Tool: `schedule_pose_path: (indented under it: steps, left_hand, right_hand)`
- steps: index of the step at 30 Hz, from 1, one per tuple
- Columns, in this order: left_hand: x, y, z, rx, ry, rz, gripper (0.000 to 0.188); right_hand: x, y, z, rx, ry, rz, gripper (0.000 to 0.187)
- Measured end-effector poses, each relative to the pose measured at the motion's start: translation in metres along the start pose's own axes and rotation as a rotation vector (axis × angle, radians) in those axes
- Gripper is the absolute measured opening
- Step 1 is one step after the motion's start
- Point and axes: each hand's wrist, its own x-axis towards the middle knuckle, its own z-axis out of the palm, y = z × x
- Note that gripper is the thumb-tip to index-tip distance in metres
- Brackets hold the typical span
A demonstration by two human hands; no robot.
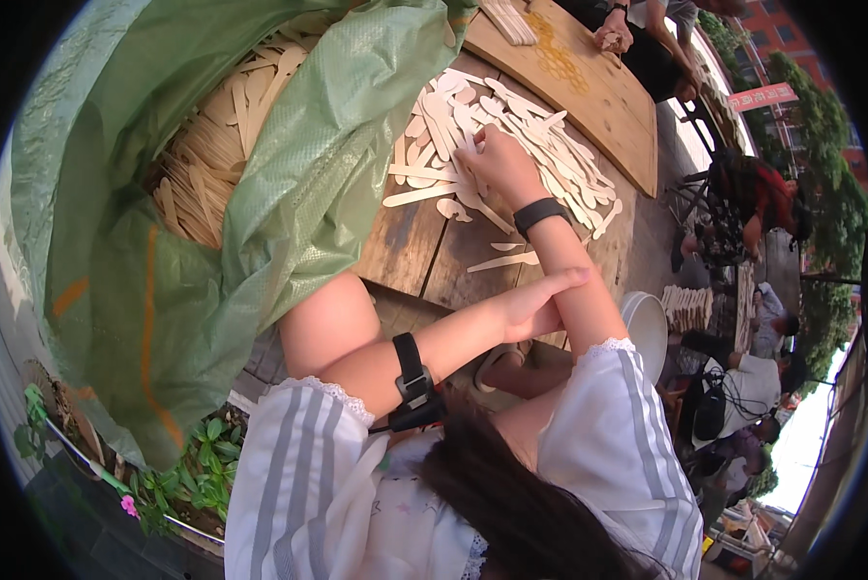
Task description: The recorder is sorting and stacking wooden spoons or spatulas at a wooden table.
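We see one row of pale characters on a long pinkish-red banner [763, 96] at the upper right, beside green trees [811, 174]. We also notice faint print [405, 505] across a white shirt's [405, 532] chest, too unclear to read.

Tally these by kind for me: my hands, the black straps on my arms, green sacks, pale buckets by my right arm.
Hands: 2, left hand and right hand
Black straps: 2, wrist strap and forearm strap
Green sack: 1
Pale bucket: 1
Total: 6
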Motion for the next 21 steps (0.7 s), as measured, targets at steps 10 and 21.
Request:
schedule_pose_path:
  steps: [10, 21]
  left_hand:
    - [-0.006, 0.014, 0.005, -0.267, -0.019, 0.152, 0.071]
    - [-0.004, 0.012, 0.003, -0.316, -0.026, 0.127, 0.068]
  right_hand:
    - [0.020, -0.029, 0.006, -0.022, -0.011, 0.011, 0.050]
    - [0.032, -0.005, 0.022, -0.066, 0.021, 0.039, 0.034]
